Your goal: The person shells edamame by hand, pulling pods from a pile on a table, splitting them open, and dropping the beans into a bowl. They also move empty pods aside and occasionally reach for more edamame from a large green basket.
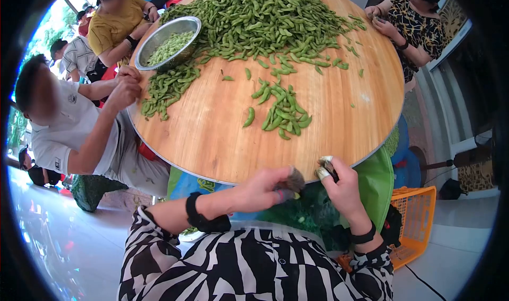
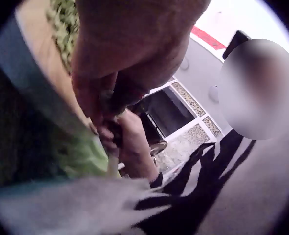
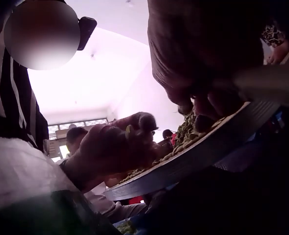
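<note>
Fingers of the left hand, at lower centre of the head view, are bent inward beneath dark and grey fingertip coverings; whether they grip a pod cannot be told. Just right of them, the right hand has its thumb and fingers bent close together, with pale and dark coverings on the tips; whether anything is between them is also unclear. Both hands are by the near rim of a round wooden desk.

Above them, near the frame's middle, lies a loose pile of green pods, with one pod just to its left. A large heap of pods fills the top centre. At upper left, a metal colander holds shelled beans, and more pods lie below it.

Farther out, a person in a white shirt sits at left, and an orange crate stands at lower right.
</note>
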The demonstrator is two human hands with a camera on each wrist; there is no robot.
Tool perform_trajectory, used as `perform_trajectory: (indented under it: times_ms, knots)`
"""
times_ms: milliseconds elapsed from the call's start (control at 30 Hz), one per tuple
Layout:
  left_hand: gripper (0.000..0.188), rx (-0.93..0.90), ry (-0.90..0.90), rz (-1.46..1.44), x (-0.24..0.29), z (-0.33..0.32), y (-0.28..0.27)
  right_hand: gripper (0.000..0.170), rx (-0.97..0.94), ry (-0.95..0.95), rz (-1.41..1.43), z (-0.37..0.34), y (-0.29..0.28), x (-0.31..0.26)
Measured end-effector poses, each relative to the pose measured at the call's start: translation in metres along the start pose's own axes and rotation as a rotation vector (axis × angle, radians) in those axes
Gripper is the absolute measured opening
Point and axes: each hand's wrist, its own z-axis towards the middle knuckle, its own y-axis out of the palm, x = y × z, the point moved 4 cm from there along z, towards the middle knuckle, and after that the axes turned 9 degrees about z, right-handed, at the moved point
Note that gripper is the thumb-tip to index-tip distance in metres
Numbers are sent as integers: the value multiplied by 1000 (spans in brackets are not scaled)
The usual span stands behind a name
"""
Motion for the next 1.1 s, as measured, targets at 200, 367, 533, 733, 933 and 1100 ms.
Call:
perform_trajectory:
  times_ms: [200, 367, 533, 733, 933, 1100]
  knots:
    - [10, -106, -223, 1046, 34, -95, -77, 31, -134, 337, 371, -10, -9, -5]
    - [14, 145, -219, 1196, 33, -93, -110, 33, -183, 440, 695, -6, 6, 2]
    - [19, 515, 24, 1151, 4, -9, -116, 29, -204, 458, 781, -7, 23, -13]
    - [16, 607, 116, 1134, -11, 19, -118, 34, -303, 458, 703, -11, 19, -10]
    - [12, 351, -138, -119, 11, 19, -68, 40, -275, 492, 872, -4, 25, -22]
    - [16, 213, -99, -298, 7, 33, -33, 44, -230, 494, 1209, -1, 21, -31]
